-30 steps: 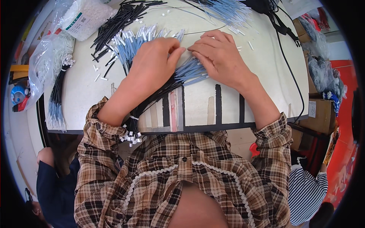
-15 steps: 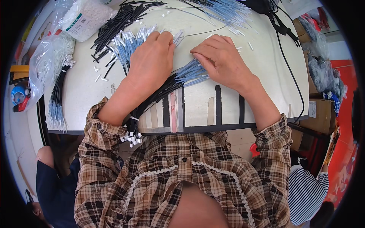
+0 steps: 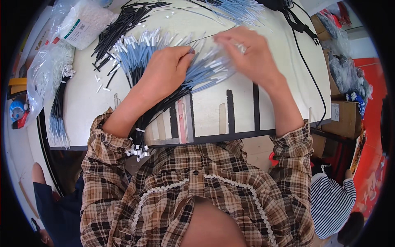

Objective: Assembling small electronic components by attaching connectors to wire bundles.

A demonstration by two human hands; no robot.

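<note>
A large bundle of wires fans out across the near part of the table, black below and blue-grey above, many tips wearing white sleeves. A white tie binds its lower end, where white connectors hang past the table edge. My left hand lies over the fan, thumb and forefinger closed around a wire at its top. To the right, my right hand is lifted over the sleeved tips, its fingers smeared by motion. Something whitish shows by its palm, too blurred to name.
Loose black tubes lie at the far left beside a clear bag of white pieces. Another tied wire bundle rests at the left edge. More blue-grey wires lie at the back. A black cable runs down the right side.
My right hand has risen away from the blue-grey wires it was touching. More white-sleeved tips show between my hands. My left hand has shifted slightly down, and the view has moved a little.
</note>
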